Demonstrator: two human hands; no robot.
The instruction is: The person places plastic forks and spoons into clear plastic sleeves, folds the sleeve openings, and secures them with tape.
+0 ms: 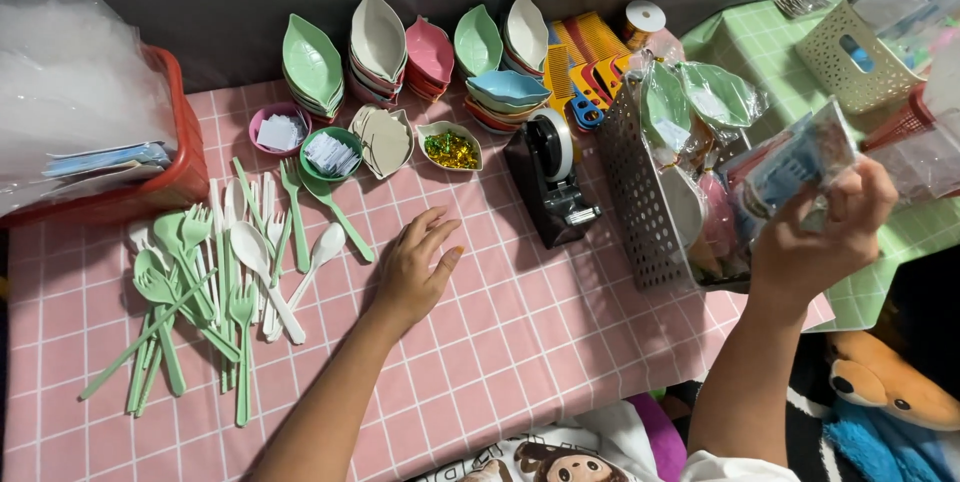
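Right now the right hand [822, 232] pinches a clear-wrapped packet [800, 164] just right of the metal mesh bin [640, 192]; prob. light, crinkly, slippery, so grip its edges. Left hand [415, 267] rests open, flat on the pink cloth [520, 332], left of the bin w/ nothing in it.

The pink checked tablecloth [520, 342] looks like smooth, faintly glossy plastic sheeting. At about nine o'clock on it, the green and white forks and spoons [215, 292] are matt plastic. Toward twelve o'clock the leaf-shaped dishes [380, 42] show a smooth satin plastic finish. The tape dispenser [548, 182] is black, glossy plastic. At three o'clock the perforated basket [635, 192] looks like dull grey metal, and the wrapped packet [800, 162] in the right hand [820, 232] is clear, shiny crinkled film. The small dish of gold bits [450, 149] glitters like foil
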